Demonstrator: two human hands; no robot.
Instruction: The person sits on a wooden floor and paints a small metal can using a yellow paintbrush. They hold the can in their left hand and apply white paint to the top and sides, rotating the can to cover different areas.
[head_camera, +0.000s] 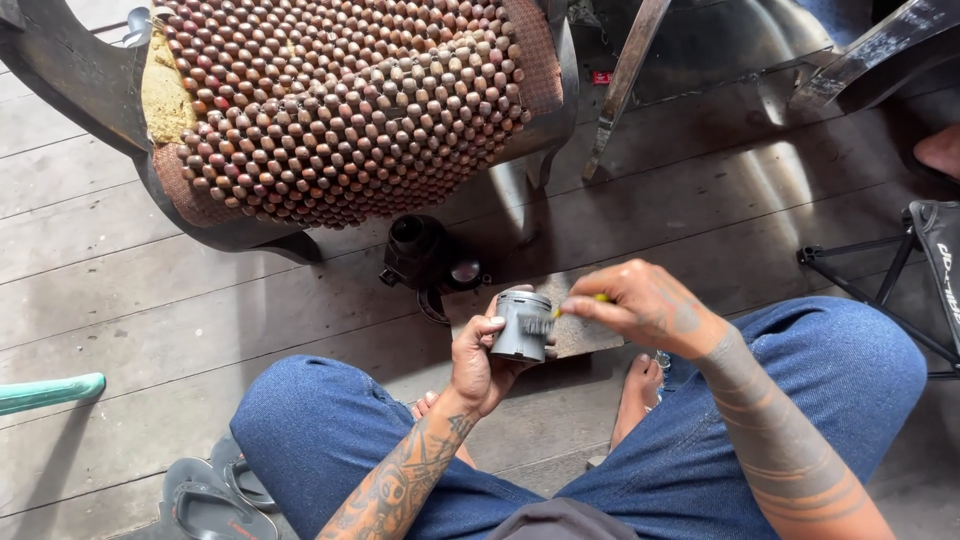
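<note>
Left hand (478, 362) grip clamped on one grey piston (521, 326); right hand (645, 305) pinching one brush (545, 320).

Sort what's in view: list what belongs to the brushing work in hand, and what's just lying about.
In use:
left hand holding the grey piston
right hand holding a small brush against it

Lying about:
black part on the floor
beaded seat
sandals
tripod
</note>
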